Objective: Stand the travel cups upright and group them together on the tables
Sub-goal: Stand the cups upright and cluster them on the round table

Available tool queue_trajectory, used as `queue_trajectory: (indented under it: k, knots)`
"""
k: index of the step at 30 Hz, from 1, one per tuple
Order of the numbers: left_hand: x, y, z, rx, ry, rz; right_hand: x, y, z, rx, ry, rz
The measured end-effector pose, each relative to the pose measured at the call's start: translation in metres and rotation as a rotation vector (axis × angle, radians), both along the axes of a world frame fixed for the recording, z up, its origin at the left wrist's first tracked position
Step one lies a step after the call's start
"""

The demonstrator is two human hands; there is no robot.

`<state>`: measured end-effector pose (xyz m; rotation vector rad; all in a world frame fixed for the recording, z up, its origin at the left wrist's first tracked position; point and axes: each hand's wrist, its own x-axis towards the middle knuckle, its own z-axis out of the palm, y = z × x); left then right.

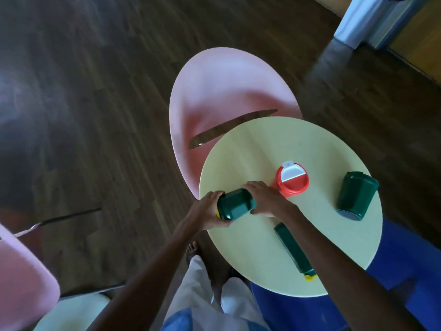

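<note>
Both hands are gripping one dark green travel cup (235, 207) that is lying on its side at the left edge of the round pale yellow bench (257, 149). The left hand (210, 211) is wrapping around the end nearest the bench rim, where a bit of yellow is showing under the fingers, and the right hand (265, 198) is closing over the opposite end, so the two hands are sitting a cup's length apart, each clamped on the same cup.

Just behind the right hand, a red travel cup (291, 181) with a white flip lid is standing upright and appears to be touching the knuckles. Toward the right side of the bench, well apart from the others, a second dark green cup (355, 195) is lying tilted with its base facing the viewer. Nearer the person, a long dark green flask (292, 249) with a yellow tip is lying flat, partly hidden under the right forearm.

A pink bench (229, 87) is standing behind the yellow one, its near edge running under the yellow top. Dark wooden floor (95, 91) is surrounding everything.
</note>
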<state>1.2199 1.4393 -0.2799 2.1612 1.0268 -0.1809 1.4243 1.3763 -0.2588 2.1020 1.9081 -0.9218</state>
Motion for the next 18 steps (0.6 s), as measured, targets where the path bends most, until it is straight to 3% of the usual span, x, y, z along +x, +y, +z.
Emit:
queue_trajectory:
  k: [4,8,14,18]
  knots:
    - [-0.004,0.013,0.002,-0.05,-0.126,0.036,0.005,0.004,-0.013,0.077,0.068,0.009]
    - [-0.01,0.026,0.013,-0.053,-0.242,0.099,0.009,-0.003,-0.019,0.181,0.286,-0.102]
    - [-0.007,0.039,0.046,-0.117,-0.567,0.393,-0.01,-0.016,-0.013,0.379,0.753,-0.518]
    - [0.008,0.028,0.054,-0.24,-0.727,0.588,-0.028,-0.021,-0.005,0.441,0.918,-0.748]
